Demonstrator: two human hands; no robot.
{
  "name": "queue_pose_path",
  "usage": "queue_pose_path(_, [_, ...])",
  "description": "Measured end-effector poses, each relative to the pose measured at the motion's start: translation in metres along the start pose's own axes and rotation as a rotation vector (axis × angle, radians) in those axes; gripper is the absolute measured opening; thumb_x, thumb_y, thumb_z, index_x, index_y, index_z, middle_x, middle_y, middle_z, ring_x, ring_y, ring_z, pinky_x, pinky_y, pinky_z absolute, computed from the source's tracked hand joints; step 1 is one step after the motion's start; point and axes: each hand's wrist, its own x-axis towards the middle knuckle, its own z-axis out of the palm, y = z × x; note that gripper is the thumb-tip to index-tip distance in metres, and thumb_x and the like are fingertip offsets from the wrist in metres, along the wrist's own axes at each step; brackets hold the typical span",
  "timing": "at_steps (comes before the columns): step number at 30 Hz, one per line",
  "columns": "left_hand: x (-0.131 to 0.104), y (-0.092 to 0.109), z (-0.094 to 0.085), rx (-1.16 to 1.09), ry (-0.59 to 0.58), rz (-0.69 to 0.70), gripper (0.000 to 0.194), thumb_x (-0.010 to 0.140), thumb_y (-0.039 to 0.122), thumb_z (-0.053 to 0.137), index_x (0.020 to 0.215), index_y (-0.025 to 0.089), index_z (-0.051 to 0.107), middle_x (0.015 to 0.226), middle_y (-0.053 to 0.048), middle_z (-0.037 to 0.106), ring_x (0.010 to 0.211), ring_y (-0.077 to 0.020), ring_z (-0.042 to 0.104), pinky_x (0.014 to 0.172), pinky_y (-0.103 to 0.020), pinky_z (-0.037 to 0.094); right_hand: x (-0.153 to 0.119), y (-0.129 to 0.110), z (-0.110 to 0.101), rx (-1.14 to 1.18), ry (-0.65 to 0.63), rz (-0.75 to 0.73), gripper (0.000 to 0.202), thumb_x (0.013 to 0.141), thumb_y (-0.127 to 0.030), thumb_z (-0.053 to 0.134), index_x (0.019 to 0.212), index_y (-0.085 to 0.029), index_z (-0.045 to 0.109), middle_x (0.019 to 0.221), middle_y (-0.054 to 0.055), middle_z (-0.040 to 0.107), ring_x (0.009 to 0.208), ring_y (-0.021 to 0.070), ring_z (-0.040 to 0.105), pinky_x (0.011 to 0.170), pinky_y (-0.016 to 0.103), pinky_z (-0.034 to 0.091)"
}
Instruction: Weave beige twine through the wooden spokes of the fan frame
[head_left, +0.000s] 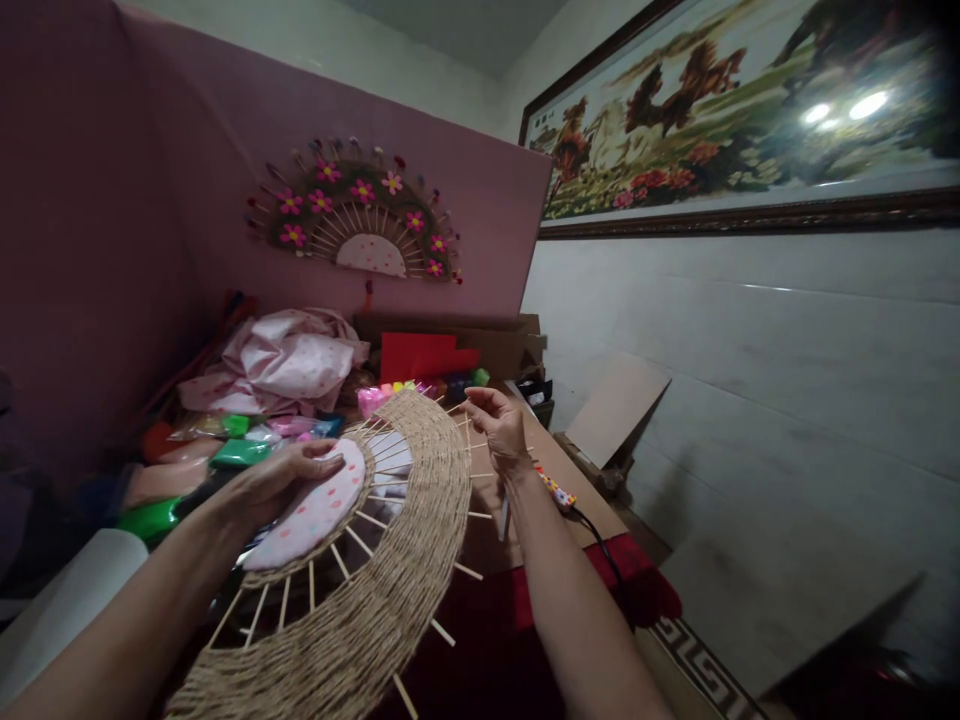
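A half-round fan of tan twine woven over thin wooden sticks is held up in front of me, tilted. Its inner half-disc is covered in white fabric with pink dots. My left hand grips this fabric centre, thumb on top and the other fingers hidden beneath. At the fan's outer rim, my right hand is closed in a pinch. A thin strand of twine seems to run from its fingertips down to the woven edge, beside the protruding stick ends.
A finished-looking fan with pink flowers hangs on the pink board. Crumpled dotted fabric and coloured packets crowd the table's left. A glue gun with a patterned body and black cord lies at right on the brown tabletop.
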Motion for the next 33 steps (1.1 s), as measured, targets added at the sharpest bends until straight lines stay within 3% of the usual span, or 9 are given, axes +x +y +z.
queue_pose_path(4, [-0.003,-0.003,-0.001,-0.069,-0.002,0.015,0.051,0.06,0.018,0.075,0.104,0.013,0.05,0.073,-0.003,0.067,0.061,-0.0168,0.064,0.055,-0.025,0.05,-0.002,0.0,0.003,-0.109,0.09,-0.164,0.015,0.066,-0.024,0.068,0.079,-0.018,0.066,0.071,0.0,0.063,0.062,0.0101,0.054,0.059,0.024,0.044])
queue_pose_path(8, [-0.005,-0.004,-0.002,-0.14,-0.02,0.051,0.056,0.057,0.017,0.077,0.106,0.011,0.05,0.072,-0.005,0.067,0.06,-0.0173,0.064,0.056,-0.026,0.051,-0.004,-0.001,0.003,-0.223,0.184,-0.304,0.013,0.07,-0.026,0.065,0.078,-0.018,0.067,0.076,0.002,0.064,0.073,0.0142,0.057,0.069,0.029,0.046])
queue_pose_path(11, [-0.005,-0.005,-0.002,-0.17,-0.008,0.103,0.056,0.056,0.016,0.077,0.106,0.012,0.051,0.073,-0.005,0.067,0.059,-0.0168,0.064,0.056,-0.026,0.052,-0.005,0.0,0.003,-0.303,0.141,-0.337,0.012,0.071,-0.025,0.062,0.079,-0.017,0.068,0.077,0.003,0.063,0.072,0.0146,0.057,0.067,0.028,0.045])
queue_pose_path(15, [-0.007,-0.004,0.001,-0.167,0.02,0.154,0.06,0.054,0.015,0.078,0.107,0.013,0.051,0.073,-0.004,0.067,0.056,-0.0162,0.064,0.052,-0.025,0.052,-0.006,0.004,0.006,-0.361,-0.046,-0.275,0.012,0.07,-0.022,0.059,0.075,-0.018,0.069,0.073,0.002,0.063,0.067,0.0134,0.056,0.061,0.025,0.044])
queue_pose_path(18, [-0.01,-0.001,0.006,-0.153,0.06,0.143,0.065,0.052,0.015,0.079,0.11,0.014,0.049,0.071,-0.003,0.067,0.055,-0.0157,0.063,0.049,-0.023,0.051,-0.006,0.006,0.008,-0.354,-0.11,-0.214,0.009,0.068,-0.022,0.061,0.067,-0.019,0.069,0.069,0.001,0.063,0.067,0.0133,0.055,0.061,0.025,0.044])
queue_pose_path(25, [-0.015,0.003,0.012,-0.085,0.055,0.072,0.063,0.052,0.015,0.079,0.109,0.013,0.052,0.072,-0.004,0.068,0.059,-0.0176,0.065,0.054,-0.023,0.052,-0.003,0.004,0.004,-0.2,-0.13,0.025,0.013,0.062,-0.026,0.067,0.071,-0.019,0.071,0.07,0.001,0.067,0.06,0.0125,0.054,0.058,0.026,0.043])
queue_pose_path(33, [-0.013,0.001,0.003,0.017,0.059,0.069,0.06,0.058,0.02,0.076,0.11,0.013,0.049,0.073,-0.003,0.066,0.061,-0.0185,0.065,0.055,-0.026,0.051,-0.001,0.002,0.0,-0.192,-0.017,0.062,0.014,0.057,-0.023,0.071,0.07,-0.018,0.071,0.062,0.0,0.065,0.05,0.0084,0.048,0.051,0.024,0.039])
